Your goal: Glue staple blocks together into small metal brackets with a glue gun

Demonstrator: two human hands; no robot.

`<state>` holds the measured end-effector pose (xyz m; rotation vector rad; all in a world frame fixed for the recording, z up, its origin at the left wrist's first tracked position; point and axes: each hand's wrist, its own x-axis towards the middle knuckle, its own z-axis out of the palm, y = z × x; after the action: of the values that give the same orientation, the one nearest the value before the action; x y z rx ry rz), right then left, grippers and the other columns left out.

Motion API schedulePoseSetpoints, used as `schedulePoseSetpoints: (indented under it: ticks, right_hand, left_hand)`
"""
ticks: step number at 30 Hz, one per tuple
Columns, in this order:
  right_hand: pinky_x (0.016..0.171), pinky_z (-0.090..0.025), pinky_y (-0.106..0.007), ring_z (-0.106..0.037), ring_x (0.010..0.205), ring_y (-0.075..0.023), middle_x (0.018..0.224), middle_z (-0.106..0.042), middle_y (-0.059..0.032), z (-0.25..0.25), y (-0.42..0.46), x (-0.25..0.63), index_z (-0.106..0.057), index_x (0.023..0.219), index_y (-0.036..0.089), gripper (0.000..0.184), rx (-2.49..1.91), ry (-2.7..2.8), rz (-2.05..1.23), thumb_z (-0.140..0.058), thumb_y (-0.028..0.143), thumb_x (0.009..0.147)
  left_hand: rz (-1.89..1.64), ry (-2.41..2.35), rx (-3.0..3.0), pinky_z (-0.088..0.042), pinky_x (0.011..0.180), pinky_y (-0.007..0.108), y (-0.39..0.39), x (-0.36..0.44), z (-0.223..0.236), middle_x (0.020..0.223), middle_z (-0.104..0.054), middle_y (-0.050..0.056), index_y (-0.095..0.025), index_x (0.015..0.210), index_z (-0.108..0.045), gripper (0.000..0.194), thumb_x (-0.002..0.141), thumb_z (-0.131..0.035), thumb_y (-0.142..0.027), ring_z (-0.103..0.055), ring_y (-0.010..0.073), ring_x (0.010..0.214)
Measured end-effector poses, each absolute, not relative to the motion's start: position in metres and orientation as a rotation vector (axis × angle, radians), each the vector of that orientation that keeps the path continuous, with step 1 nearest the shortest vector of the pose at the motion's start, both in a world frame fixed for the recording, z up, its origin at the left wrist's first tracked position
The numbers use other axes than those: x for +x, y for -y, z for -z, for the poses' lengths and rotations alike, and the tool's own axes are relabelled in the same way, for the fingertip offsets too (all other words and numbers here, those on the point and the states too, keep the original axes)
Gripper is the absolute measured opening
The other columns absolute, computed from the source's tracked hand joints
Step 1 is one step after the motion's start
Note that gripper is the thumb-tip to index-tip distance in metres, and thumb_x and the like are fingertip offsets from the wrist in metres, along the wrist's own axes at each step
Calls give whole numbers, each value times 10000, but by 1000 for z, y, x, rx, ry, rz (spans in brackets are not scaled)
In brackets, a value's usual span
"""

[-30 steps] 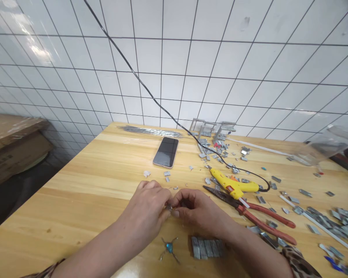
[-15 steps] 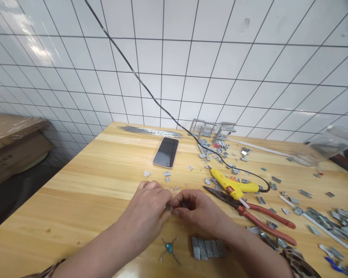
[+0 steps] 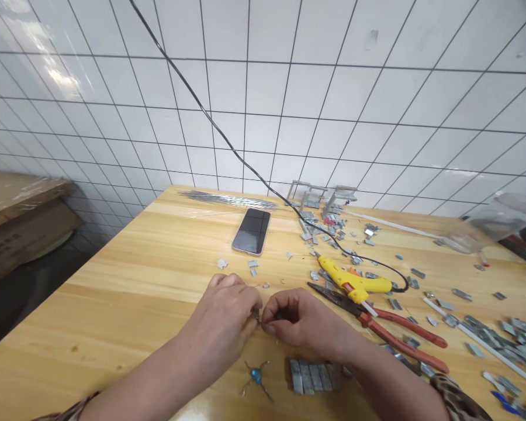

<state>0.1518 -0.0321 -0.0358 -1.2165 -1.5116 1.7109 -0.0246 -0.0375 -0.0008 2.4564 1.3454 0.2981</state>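
My left hand is closed in a pinch above the wooden table, and a small grey metal piece shows at its fingertips. Close beside it, my right hand has thumb and forefinger pressed together near that piece; anything between them is too small to make out. Just below my hands lies a small figure with a blue bead body and thin wire legs. To its right, a row of several flat grey metal strips sits side by side, near my right wrist.
A yellow glue gun with a black cord lies across red-handled pliers at right. Beyond my hands rest a phone and a bundle of thin wires. Metal scraps litter the right side.
My right hand has shifted slightly right, widening the small gap between the fingertips of both hands. My left hand stays in place.
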Motion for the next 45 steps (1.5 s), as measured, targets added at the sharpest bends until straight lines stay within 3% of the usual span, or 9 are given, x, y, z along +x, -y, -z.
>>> schedulePoseSetpoints:
  ticks: [11,17,22,25,30,35,45]
  right_hand:
    - [395,-159,-198,-270,402,-44,473,-389,111,24,15,172,-545,702,197,295,-1179,1200,-1833,-727,421,640]
    - [388,-228,-211,-308,407,-67,507,-434,87,27,9,173,-560,709,201,242,-1321,1352,-1620,-641,423,656]
    - [533,-370,-245,-492,560,-118,599,-577,33,32,-4,180,-649,687,183,43,-1544,1628,-1124,-624,214,702]
    - [636,-424,-279,-556,669,-150,694,-640,3,33,-10,182,-665,688,181,105,-1657,1807,-848,-601,121,746]
    - [787,-500,-377,-623,854,-177,910,-668,-24,32,-19,179,-654,854,160,111,-1811,2058,-518,-599,248,893]
    - [803,-534,-401,-639,928,-193,1105,-645,-61,35,-30,175,-619,1086,173,213,-1949,2189,-307,-565,309,932]
    - [810,-536,-405,-634,954,-200,1153,-628,-69,40,-33,176,-604,1130,184,235,-2025,2315,-200,-564,305,933]
  left_hand:
    - [-331,-1278,2475,-370,823,403,40,-27,1,901,-672,30,-192,907,-602,192,767,-558,-68,-542,242,914]
    - [-397,-1282,2505,-369,790,379,40,-28,4,877,-668,13,-211,887,-590,224,741,-564,-44,-547,232,880]
    - [-470,-1235,2565,-370,775,374,38,-30,9,863,-662,9,-224,924,-567,228,774,-536,-54,-556,228,866]
    - [-485,-1232,2580,-372,761,367,38,-30,10,853,-664,11,-225,909,-565,208,787,-521,-63,-561,225,849]
    - [-480,-1252,2583,-375,761,368,39,-30,10,854,-667,11,-223,892,-572,196,785,-521,-67,-562,227,854]
    - [-461,-1268,2580,-375,774,370,40,-30,10,891,-666,15,-223,889,-580,203,777,-524,-63,-559,226,872]
    - [-461,-1276,2555,-361,768,364,39,-30,14,866,-666,6,-217,859,-581,170,777,-540,-74,-555,224,863]
